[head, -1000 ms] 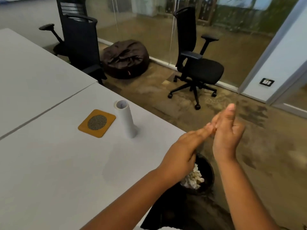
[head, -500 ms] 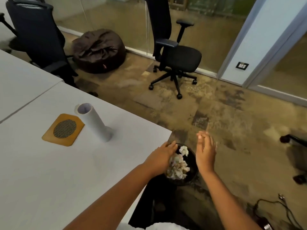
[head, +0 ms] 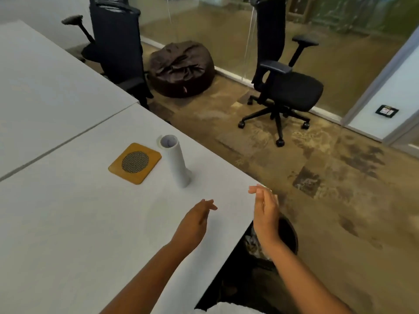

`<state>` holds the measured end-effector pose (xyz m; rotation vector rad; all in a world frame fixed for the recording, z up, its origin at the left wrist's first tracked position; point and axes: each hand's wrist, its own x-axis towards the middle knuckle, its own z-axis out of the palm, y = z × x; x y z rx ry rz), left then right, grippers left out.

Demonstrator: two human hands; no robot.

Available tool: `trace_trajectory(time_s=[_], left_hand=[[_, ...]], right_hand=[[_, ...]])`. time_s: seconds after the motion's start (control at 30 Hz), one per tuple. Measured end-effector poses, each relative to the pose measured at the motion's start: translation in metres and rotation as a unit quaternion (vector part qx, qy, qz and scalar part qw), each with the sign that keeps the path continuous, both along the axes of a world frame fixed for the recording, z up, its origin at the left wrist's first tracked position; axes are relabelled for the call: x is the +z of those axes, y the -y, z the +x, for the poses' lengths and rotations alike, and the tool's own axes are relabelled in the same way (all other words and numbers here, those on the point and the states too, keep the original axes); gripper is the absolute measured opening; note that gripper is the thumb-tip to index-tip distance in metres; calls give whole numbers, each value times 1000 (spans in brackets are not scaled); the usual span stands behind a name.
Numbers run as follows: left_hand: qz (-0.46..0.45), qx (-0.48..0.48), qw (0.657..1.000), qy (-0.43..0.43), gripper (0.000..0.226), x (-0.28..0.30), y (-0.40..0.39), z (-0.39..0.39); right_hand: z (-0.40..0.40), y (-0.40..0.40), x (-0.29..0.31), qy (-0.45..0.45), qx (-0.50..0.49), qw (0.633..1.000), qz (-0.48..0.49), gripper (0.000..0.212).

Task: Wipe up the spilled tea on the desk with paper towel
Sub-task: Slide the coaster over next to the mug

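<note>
Both hands empty over the bench [head: 68,223]

Left hand [head: 195,223] and right hand [head: 265,214] hovered, fingers straight — paper towel roll [head: 175,162] stood just beyond them.

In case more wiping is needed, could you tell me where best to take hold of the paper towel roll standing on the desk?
Grip the paper towel roll around its middle, coming from the near side with the left hand, probably the closer one. It stands upright and slim, and the coaster crowds its far-left side.

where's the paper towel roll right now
In the head view the paper towel roll stands on the desk, just right of the orange coaster.
</note>
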<state>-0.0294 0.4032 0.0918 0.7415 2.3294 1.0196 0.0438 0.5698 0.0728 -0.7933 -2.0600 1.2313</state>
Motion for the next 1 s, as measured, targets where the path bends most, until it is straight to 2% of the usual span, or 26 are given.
trace_trajectory(time_s=[0.13,0.27,0.4,0.6,0.67,0.73,0.8,0.9,1.0], left_hand=[[8,91,996,-3,34,4,37,-8],[19,175,984,-20,34,13,71,-20],[2,239,971,-29,36,15,102,-36],[27,329,944,-22,36,11,133,-69],[53,375,925,7,36,9,140,-88],[105,429,895,65,36,7,146,-105],[163,464,861,129,36,3,152,-118],[206,481,830,194,35,-10,157,-135],[241,503,789,257,39,-26,156,-151]], right_hand=[[-41,51,8,18,101,995,-3,38],[-78,103,15,6,192,981,-1,54],[-110,148,16,-13,263,965,4,46],[-156,195,13,32,318,947,14,54],[-174,205,11,44,329,943,28,51],[-194,210,8,69,333,938,63,35],[-216,209,1,134,323,929,121,22],[-248,205,-10,239,289,914,157,43],[-276,198,-24,274,255,916,146,56]])
